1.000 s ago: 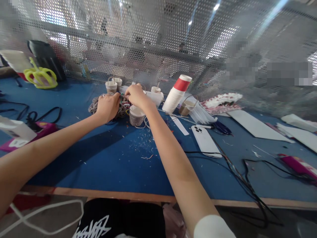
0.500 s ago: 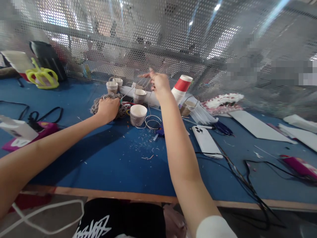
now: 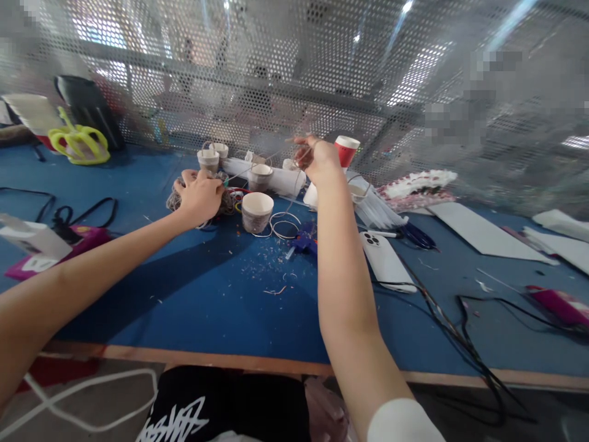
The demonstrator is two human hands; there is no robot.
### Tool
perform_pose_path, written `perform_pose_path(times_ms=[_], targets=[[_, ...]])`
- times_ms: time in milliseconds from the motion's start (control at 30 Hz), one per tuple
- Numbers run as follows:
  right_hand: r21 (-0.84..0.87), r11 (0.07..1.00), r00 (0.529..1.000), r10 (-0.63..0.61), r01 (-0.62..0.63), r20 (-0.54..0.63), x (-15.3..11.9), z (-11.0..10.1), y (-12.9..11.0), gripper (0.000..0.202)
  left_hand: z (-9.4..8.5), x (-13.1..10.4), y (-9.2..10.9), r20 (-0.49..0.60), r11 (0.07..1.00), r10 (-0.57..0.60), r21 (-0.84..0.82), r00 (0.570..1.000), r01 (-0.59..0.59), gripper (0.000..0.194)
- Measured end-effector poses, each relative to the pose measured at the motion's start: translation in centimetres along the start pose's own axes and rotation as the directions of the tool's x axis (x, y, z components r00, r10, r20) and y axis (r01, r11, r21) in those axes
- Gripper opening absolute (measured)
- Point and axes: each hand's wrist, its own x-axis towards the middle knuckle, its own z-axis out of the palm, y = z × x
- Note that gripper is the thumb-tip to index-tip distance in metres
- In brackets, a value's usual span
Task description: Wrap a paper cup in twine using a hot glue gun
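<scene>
Although the perforated screen fills the far side of my view, whatever lies behind it shows only as blurred, dark shapes. Below it spreads the blue bench, its left and right ends cut off. A white board lies flat over on the right, and a dark jug stands at the far left, partly hidden by a yellow basket. My right forearm covers much of the middle, so the stack of paper cups shows little beyond its pale rim and red band. My white phone lies just to the right of that arm.

My left hand rests over the tangle of grey cord, left of centre toward the screen; the fingers are bent and slightly parted, and I can't tell whether the thumb pinches anything. My right hand is raised above the bench, fingertips drawn together on a strand of that cord, blurred where it meets them; the strand slants across from my left hand. A cord-wrapped cup stands upright near the tangle. My forearm cuts off a blue tool. Tiny pale scraps are scattered nearest me.
</scene>
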Motion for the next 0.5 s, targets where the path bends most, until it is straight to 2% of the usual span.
perform_pose_path(times_ms=[133, 200, 267, 367, 433, 500], targets=[[0.246, 0.960, 0.991, 0.127, -0.133, 0.039, -0.4, -0.5, 0.0, 0.029, -0.9, -0.8, 0.4, -0.158, 0.994, 0.111, 0.026, 0.981, -0.108, 0.038], [0.251, 0.959, 0.991, 0.123, -0.131, 0.047, -0.6, -0.8, 0.0, 0.023, -1.4, -1.0, 0.7, -0.195, 0.989, 0.147, 0.015, 0.970, -0.147, 0.038], [0.171, 0.977, 0.991, 0.122, -0.130, 0.053, -0.9, -0.9, 0.0, 0.016, -1.7, -1.0, 0.9, -0.198, 0.986, 0.159, -0.012, 0.967, -0.164, 0.038], [-0.066, 0.975, 0.973, 0.218, -0.213, 0.071, -1.6, -1.1, -0.2, 0.016, -1.9, -0.6, 1.2, -0.137, 0.985, 0.160, -0.049, 0.978, -0.168, 0.037], [-0.194, 0.941, 0.954, 0.294, -0.277, 0.063, -2.2, -1.4, -0.5, 0.018, -1.9, 0.0, 1.3, -0.049, 0.983, 0.141, -0.113, 0.989, -0.145, 0.036], [-0.286, 0.914, 0.946, 0.319, -0.289, 0.064, -2.7, -1.9, -1.0, 0.033, -1.9, 0.5, 1.2, 0.068, 0.969, 0.095, -0.235, 0.993, -0.077, 0.033]])
